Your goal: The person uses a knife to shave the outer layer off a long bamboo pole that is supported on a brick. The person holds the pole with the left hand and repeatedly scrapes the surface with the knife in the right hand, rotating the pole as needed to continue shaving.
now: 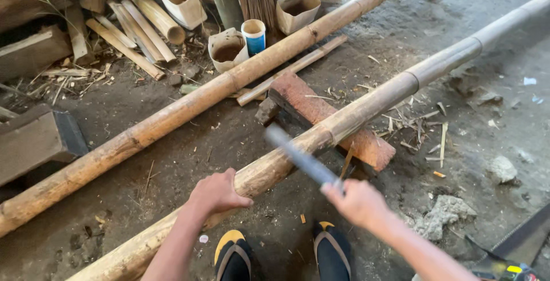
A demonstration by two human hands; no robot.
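Nearest me, my two feet in dark shoes with yellow toes stand on the dirt floor. Just above them, my left hand rests palm down on a long bamboo pole, fingers curled over its top — pressing it rather than wrapped around. My right hand is clenched on the handle of a blade, blurred, its tip lying across the pole just beside my left hand.

The pole runs from the near left edge of the floor up to the far right corner, and its middle sits on a reddish wood block. A second pole lies well to the left, roughly parallel. A thin split strip lies between them.

Farther off — cut bamboo sections, three pale folded containers and a blue-and-white cup.
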